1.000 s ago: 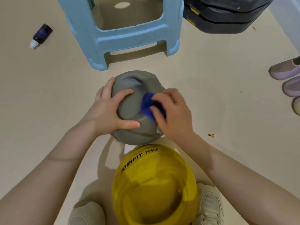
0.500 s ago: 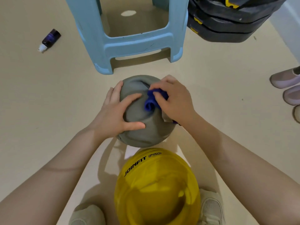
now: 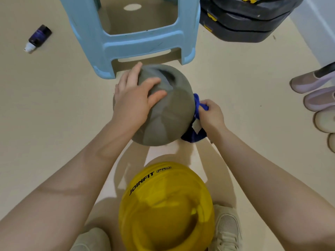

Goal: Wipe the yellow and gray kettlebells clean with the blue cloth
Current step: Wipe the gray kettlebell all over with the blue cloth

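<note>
Crouching on the floor (image 3: 54,109), the person spreads the left hand (image 3: 134,100) flat over the gray kettlebell (image 3: 168,113), while the right hand (image 3: 211,115) grips the bunched blue cloth (image 3: 196,105) against its right side; the yellow kettlebell (image 3: 165,209) stands nearer, between both shoes

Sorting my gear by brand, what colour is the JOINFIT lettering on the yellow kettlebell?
Black lettering on the yellow kettlebell, seen best in the head view.
</note>
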The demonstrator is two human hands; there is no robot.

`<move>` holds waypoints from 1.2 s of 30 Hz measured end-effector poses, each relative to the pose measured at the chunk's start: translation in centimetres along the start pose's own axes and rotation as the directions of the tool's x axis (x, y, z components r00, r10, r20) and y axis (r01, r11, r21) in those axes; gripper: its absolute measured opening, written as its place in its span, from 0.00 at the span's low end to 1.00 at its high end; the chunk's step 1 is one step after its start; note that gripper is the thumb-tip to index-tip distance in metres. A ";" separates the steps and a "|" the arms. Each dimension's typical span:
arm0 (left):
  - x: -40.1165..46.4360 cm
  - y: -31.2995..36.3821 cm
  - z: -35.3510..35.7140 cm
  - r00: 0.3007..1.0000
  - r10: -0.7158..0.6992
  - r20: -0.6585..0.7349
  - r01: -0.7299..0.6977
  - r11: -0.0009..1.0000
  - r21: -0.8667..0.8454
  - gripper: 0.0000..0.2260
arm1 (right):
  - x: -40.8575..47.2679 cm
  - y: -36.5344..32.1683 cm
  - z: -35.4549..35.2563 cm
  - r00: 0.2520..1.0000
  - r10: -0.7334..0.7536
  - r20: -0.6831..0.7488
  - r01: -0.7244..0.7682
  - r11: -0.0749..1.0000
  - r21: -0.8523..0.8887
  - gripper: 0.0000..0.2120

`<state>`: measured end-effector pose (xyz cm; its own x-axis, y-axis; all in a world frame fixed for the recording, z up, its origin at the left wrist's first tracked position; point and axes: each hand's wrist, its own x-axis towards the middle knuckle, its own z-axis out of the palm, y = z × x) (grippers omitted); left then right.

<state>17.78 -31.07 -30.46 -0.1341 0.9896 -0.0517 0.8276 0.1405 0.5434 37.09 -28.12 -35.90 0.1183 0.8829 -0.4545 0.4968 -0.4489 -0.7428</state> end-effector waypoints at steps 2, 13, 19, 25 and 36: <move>1.6 0.9 0.6 0.999 -0.014 -0.039 0.015 1.000 0.008 0.20 | -0.5 1.3 0.2 0.994 0.110 0.013 -0.110 0.993 0.032 0.08; 5.7 0.2 -0.5 0.992 -0.120 -0.040 0.096 0.918 -0.384 0.21 | -0.6 -2.4 0.9 0.937 -0.274 -0.217 0.306 0.944 0.126 0.03; -1.2 -3.5 5.1 0.843 -0.530 0.093 0.453 0.604 -0.656 0.27 | 2.9 -2.5 -2.7 0.996 -0.015 0.085 -0.021 0.909 0.415 0.12; -4.2 -3.3 7.3 0.989 -0.139 -0.059 0.120 0.959 -0.256 0.27 | 4.7 -3.2 -5.3 0.892 0.196 0.407 -0.394 0.779 0.488 0.07; -5.2 -3.2 5.1 0.989 -0.076 0.127 0.112 0.945 -0.306 0.15 | 1.5 -1.5 -4.6 0.881 0.208 0.426 -0.424 0.747 0.512 0.11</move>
<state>18.58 -36.51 -36.16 -0.1265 0.9718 -0.1988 0.6003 0.2345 0.7646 40.52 -25.49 -33.19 -0.1588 0.6253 -0.7641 -0.1194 -0.7804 -0.6138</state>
